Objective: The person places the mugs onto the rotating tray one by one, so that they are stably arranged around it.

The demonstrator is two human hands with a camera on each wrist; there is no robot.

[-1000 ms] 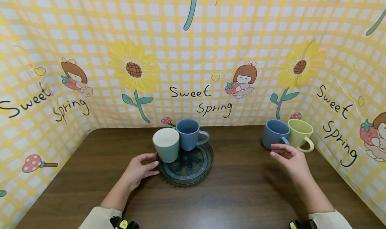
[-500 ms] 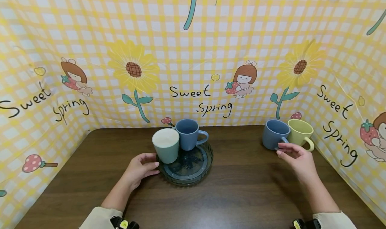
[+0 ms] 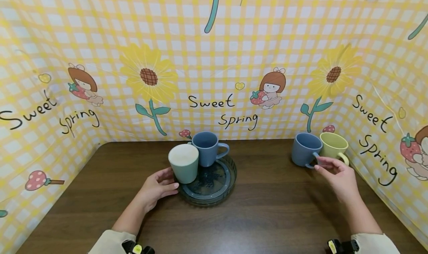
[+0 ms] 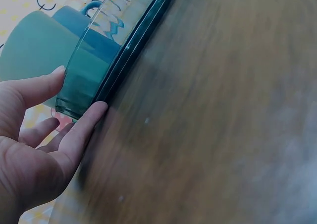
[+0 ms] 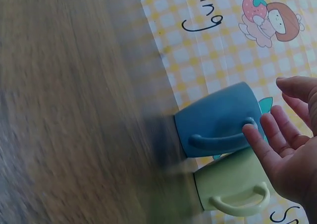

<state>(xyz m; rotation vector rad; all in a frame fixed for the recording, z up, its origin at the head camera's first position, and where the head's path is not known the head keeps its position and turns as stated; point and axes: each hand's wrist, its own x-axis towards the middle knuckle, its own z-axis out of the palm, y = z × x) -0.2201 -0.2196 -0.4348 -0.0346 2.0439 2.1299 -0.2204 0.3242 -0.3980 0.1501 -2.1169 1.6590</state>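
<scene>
In the head view my left hand is at the left side of a round, green-tinted glass tray. My left fingers grip the tray's edge, one fingertip by the dark base, another digit up at the rim, in the left wrist view. Upright on the tray are a pale green cup with a white top and, behind it, a blue mug with its handle to the right. My right hand has its fingertips right at the handle of a second blue mug, fingers spread apart in the right wrist view.
A yellow-green mug stands close against the second blue mug, at the table's back right. The brown wooden table is bounded at the back and sides by a yellow-checked printed cloth.
My right hand has moved right along the second blue mug to its handle. The green cup has shifted slightly nearer and the mug behind it slightly left; my left hand stays at the tray.
</scene>
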